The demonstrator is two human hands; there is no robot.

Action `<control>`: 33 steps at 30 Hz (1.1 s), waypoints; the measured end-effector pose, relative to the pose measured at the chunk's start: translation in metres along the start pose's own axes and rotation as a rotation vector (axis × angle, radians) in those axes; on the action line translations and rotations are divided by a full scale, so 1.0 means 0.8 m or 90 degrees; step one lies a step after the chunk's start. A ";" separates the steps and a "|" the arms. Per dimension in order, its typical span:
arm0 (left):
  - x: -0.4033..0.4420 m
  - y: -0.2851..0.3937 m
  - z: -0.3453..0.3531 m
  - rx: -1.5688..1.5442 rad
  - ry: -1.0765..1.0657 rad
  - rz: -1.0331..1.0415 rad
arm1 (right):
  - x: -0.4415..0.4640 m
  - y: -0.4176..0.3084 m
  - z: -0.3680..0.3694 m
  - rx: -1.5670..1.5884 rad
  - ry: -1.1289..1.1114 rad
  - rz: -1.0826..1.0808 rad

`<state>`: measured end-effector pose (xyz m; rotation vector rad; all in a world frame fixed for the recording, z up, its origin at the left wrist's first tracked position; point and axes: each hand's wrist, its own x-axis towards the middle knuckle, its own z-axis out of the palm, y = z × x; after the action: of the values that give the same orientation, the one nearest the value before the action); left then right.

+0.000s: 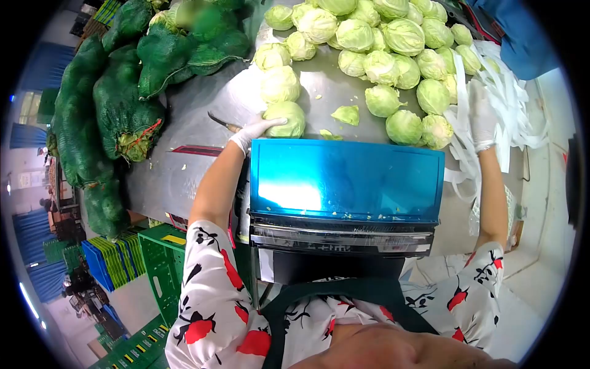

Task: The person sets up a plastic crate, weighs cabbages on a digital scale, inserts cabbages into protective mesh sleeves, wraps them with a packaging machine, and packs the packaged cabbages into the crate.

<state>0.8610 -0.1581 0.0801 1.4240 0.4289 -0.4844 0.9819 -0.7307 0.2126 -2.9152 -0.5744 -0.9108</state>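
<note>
"Since the near cabbage (287, 120) sits right behind the blue-topped machine (347, 178), how are the hands placed?"

"Gloved, the left hand (258, 129) lays its fingers against the cabbage's left side. A curved knife (224, 121) juts out beside it; whether the palm grips the handle, I can't tell. The right hand (483, 117) is in among white strips (507, 104), and I can't make out whether it pinches one."

"What might go wrong?"

"That blade points out to the left, so a swing of the wrist could snag a mesh sack (126, 101). A one-sided push could roll the round cabbage, as nothing seems to brace its right side. And the strips lie tangled, so tugging one might drag several, or jostle the heap (381, 37) beside them."

"Any room to move?"

"Some bare metal surface (193, 117) shows between sacks and knife. Another patch lies between the cabbage and the heap, with a loose leaf (346, 115) on it. Towards the body it's tight: the machine's far edge is close. On the right, strips hang over the surface's edge."
</note>
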 end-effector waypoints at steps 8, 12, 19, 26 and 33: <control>-0.117 0.075 0.019 -0.070 -0.014 0.291 | 0.042 -0.019 -0.183 0.149 0.316 0.004; -0.194 0.107 0.129 0.154 -0.064 0.395 | 0.038 -0.059 -0.221 0.749 0.305 0.374; -0.281 0.078 0.270 0.663 -0.045 0.355 | -0.106 -0.173 -0.180 1.182 -0.250 0.357; -0.342 0.022 0.305 0.061 -0.092 0.512 | -0.151 -0.347 -0.246 0.747 0.023 0.206; -0.374 -0.009 0.278 -0.382 -0.348 0.282 | -0.193 -0.339 -0.277 1.025 -0.113 0.395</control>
<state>0.6073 -0.3615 0.2628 0.7251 -0.1801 -0.3230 0.6473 -0.5611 0.2896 -1.4656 -0.1584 0.0420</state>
